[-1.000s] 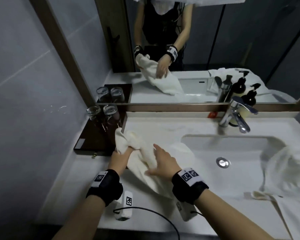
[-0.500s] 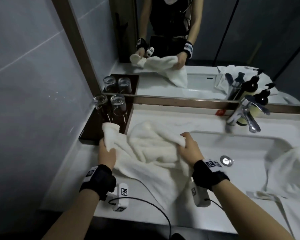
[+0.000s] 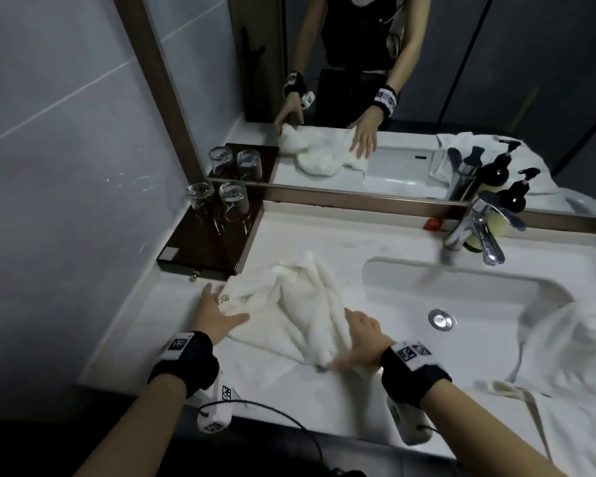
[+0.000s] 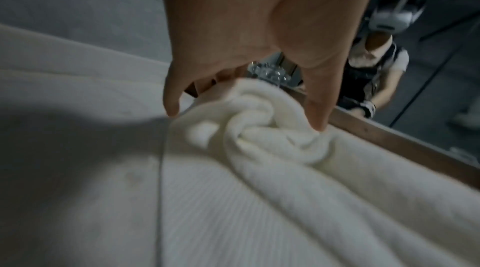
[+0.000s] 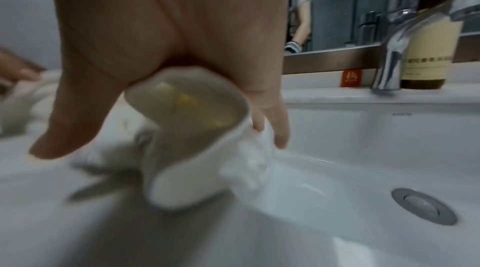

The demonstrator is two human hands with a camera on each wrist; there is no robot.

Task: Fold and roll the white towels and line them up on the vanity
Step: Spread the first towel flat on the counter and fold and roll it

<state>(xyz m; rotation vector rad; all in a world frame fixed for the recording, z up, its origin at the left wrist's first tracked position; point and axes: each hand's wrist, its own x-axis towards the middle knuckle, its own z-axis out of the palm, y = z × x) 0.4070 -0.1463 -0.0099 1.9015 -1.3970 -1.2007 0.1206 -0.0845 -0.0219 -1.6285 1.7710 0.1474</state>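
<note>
A crumpled white towel lies on the white vanity, left of the basin. My left hand rests on the towel's left corner with fingers spread and straight. In the left wrist view its fingertips touch a twisted bunch of the towel. My right hand lies on the towel's near right edge. In the right wrist view a fold of the towel bunches under the palm of that hand, thumb and fingers fairly straight. A heap of more white towels sits at the right.
A dark tray with two upturned glasses stands at the back left against the mirror. The basin with its drain is to the right. At the back right are the chrome faucet and a soap bottle.
The towel, held up and spread between both hands earlier, now lies on the vanity. My left hand let go of its corner and lies flat. My right hand moved toward the near edge.
</note>
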